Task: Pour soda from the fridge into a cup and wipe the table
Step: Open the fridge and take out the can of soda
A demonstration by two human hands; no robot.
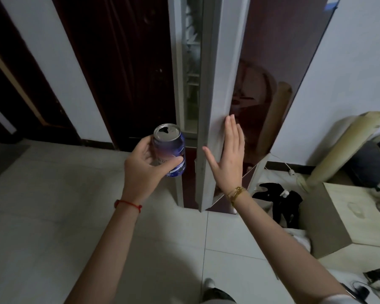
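Opened soda can point(170, 150) is held upright in left hand point(145, 165), just left of fridge door point(215, 119). Right hand point(227, 159) is pressed flat, fingers straight, against door edge.

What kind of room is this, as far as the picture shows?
Probably a room in a home, near the kitchen: a fridge door stands ajar showing shelves, the floor is pale tile, and a low wooden cabinet stands at the right.

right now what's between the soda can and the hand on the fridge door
In the head view, only the fridge door's pale edge and the open gap beside it lie between the soda can, held by the left hand, and the flat right hand.
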